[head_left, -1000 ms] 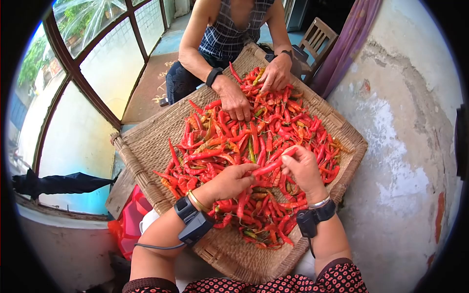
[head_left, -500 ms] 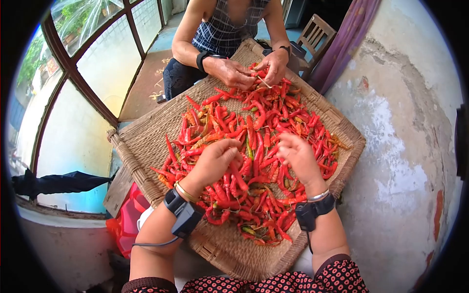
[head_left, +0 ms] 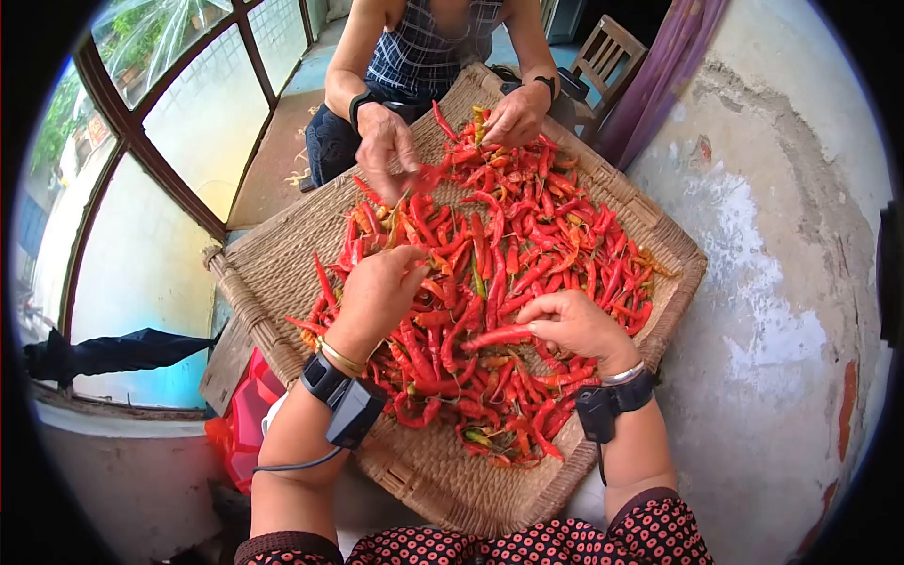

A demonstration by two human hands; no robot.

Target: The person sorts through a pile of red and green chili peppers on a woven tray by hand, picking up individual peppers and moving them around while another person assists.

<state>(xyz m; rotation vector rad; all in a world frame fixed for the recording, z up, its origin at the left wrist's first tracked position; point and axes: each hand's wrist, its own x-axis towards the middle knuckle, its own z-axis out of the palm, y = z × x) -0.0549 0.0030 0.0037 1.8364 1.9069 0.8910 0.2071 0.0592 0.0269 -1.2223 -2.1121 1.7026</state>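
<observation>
Many red chili peppers, with a few orange and green ones, lie heaped on a large woven tray. My right hand pinches a red chili by one end, low over the heap. My left hand hangs over the left side of the heap with its fingers curled; whether anything is between the fingertips is hidden. Both my wrists carry a bangle and a black strapped device.
Across the tray sits another person, whose two hands are over the far chilies. A wooden chair and purple curtain stand behind. Windows and a dark folded umbrella are left, a worn wall right, a red bag below left.
My left hand has moved left, away from the chili near it. My right hand has come lower and now holds a chili. The other person's hands have moved apart.
</observation>
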